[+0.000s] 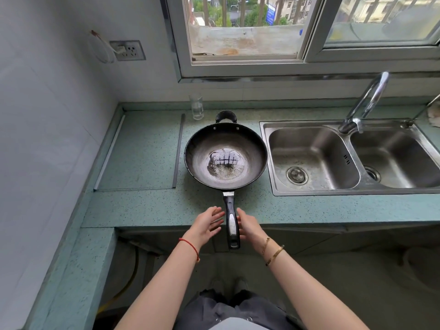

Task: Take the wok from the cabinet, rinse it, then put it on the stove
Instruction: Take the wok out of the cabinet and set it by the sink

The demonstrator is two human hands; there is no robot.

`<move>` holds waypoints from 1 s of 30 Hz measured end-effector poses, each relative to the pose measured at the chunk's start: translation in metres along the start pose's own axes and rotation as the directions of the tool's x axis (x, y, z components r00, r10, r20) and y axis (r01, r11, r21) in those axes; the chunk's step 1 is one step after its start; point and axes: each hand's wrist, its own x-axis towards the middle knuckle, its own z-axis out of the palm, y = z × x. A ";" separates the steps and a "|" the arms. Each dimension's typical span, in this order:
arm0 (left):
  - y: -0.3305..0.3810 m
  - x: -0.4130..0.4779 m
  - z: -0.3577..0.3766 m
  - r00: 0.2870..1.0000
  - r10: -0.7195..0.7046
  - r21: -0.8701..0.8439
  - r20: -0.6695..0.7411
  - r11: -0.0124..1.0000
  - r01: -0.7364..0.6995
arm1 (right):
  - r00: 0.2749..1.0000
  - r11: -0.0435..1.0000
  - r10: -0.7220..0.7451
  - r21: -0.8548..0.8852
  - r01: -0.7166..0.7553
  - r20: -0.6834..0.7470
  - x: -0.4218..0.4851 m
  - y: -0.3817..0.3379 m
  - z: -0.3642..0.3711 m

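The round black metal wok [225, 155] sits flat on my speckled green stone desk [309, 208], its rim just beside the left edge of the stainless steel double sink [309, 184]. A shallow pool of water lies in its bottom. Its long black handle with the grey inset [232, 222] runs toward me and sticks out past the desk's front edge. My left hand [206, 226] and right hand [250, 226] flank that handle, fingers spread wide, palms facing it; neither hand grips it, and I cannot tell if the right one brushes it. The small loop handle points at the back wall, near a clear drinking glass [196, 106]. To the wok's left a recessed rectangular bay in the desk [140, 151] lies open, bounded by thin metal strips. The curved chrome faucet [366, 101] stands over the sink's divider.
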 end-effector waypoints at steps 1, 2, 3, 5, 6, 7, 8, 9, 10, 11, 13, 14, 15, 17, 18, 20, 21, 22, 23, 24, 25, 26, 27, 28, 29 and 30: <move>0.001 -0.001 0.006 1.000 -0.009 -0.010 0.005 1.000 0.009 | 1.000 0.999 0.000 0.047 0.000 0.013 0.001 0.000 0.005; 0.001 -0.002 0.012 1.000 -0.014 -0.019 0.005 1.000 0.014 | 1.000 0.996 0.004 0.094 -0.007 0.028 0.001 0.001 0.010; 0.002 -0.003 0.017 1.000 -0.019 -0.014 0.005 1.000 0.019 | 0.999 0.992 0.011 0.124 -0.016 0.038 0.001 0.001 0.015; 0.004 -0.003 0.023 1.000 -0.026 0.030 -0.003 0.999 0.026 | 0.999 0.989 0.030 0.144 -0.034 0.027 0.001 0.002 0.023; 0.005 -0.002 0.025 1.000 -0.024 0.054 -0.001 0.998 0.024 | 0.999 0.989 0.032 0.141 -0.033 0.007 0.000 0.002 0.025; 0.006 0.000 0.027 1.000 -0.020 0.067 0.006 0.998 0.020 | 0.999 0.992 0.029 0.127 -0.026 -0.018 0.001 0.001 0.026; 0.006 0.002 0.029 1.000 -0.018 0.071 0.015 0.997 0.017 | 0.999 0.994 0.021 0.109 -0.017 -0.040 0.001 0.000 0.027; 0.007 0.003 0.030 1.000 -0.019 0.073 0.024 0.997 0.017 | 0.998 0.996 0.012 0.094 -0.007 -0.054 0.000 -0.001 0.027; 0.007 0.005 0.031 0.999 -0.025 0.085 0.031 0.996 0.022 | 0.998 0.996 0.004 0.084 0.002 -0.068 0.000 -0.002 0.027; 0.008 0.006 0.031 0.999 -0.033 0.106 0.030 0.994 0.029 | 0.996 0.997 -0.009 0.069 0.015 -0.087 -0.001 -0.003 0.029; 0.007 0.010 0.030 0.999 -0.043 0.143 0.023 0.989 0.039 | 0.988 0.998 -0.059 0.015 0.062 -0.141 -0.002 -0.002 0.032; 0.006 0.012 0.027 0.999 -0.045 0.147 0.028 0.988 0.040 | 0.981 0.996 -0.092 -0.015 0.091 -0.168 -0.003 0.000 0.034; 0.006 0.014 0.025 0.998 -0.048 0.138 0.044 0.989 0.042 | 0.974 0.992 -0.127 -0.043 0.121 -0.190 -0.004 0.002 0.035; 0.005 0.016 0.020 0.995 -0.048 0.101 0.085 0.994 0.039 | 0.957 0.981 -0.186 -0.092 0.169 -0.223 -0.003 0.006 0.036; 0.005 0.017 0.019 0.994 -0.037 0.079 0.102 0.996 0.029 | 0.949 0.977 -0.206 -0.108 0.185 -0.237 -0.003 0.007 0.036; 0.005 0.019 0.018 0.992 -0.001 0.047 0.125 0.999 -0.005 | 0.937 0.971 -0.234 -0.117 0.210 -0.259 -0.003 0.009 0.035; 0.005 0.020 0.018 0.991 0.020 0.040 0.132 0.999 -0.026 | 0.933 0.969 -0.242 -0.115 0.219 -0.265 -0.003 0.010 0.035; 0.005 0.022 0.018 0.989 0.038 0.043 0.143 0.998 -0.044 | 0.931 0.968 -0.248 -0.110 0.226 -0.269 -0.003 0.010 0.034; 0.004 0.023 0.019 0.987 0.050 0.051 0.155 0.997 -0.059 | 0.928 0.967 -0.253 -0.104 0.233 -0.272 -0.002 0.011 0.033; 0.004 0.023 0.020 0.984 0.059 0.060 0.166 0.996 -0.070 | 0.927 0.966 -0.258 -0.101 0.239 -0.273 -0.002 0.011 0.032; 0.003 0.023 0.021 0.983 0.065 0.065 0.174 0.995 -0.077 | 0.925 0.965 -0.261 -0.098 0.243 -0.275 -0.002 0.010 0.031; 0.002 0.023 0.023 0.982 0.068 0.065 0.176 0.995 -0.080 | 0.924 0.964 -0.263 -0.099 0.245 -0.278 -0.001 0.010 0.030; 0.002 0.022 0.025 0.982 0.069 0.062 0.176 0.995 -0.081 | 0.922 0.964 -0.265 -0.102 0.246 -0.281 -0.001 0.010 0.028; 0.002 0.022 0.027 0.981 0.071 0.060 0.180 0.995 -0.083 | 0.920 0.963 -0.268 -0.105 0.248 -0.286 -0.001 0.010 0.026; 0.001 0.022 0.030 0.980 0.075 0.059 0.187 0.994 -0.087 | 0.918 0.962 -0.271 -0.104 0.251 -0.290 -0.001 0.010 0.024; 0.000 0.023 0.033 0.977 0.079 0.061 0.196 0.994 -0.093 | 0.915 0.961 -0.275 -0.099 0.257 -0.296 0.000 0.010 0.020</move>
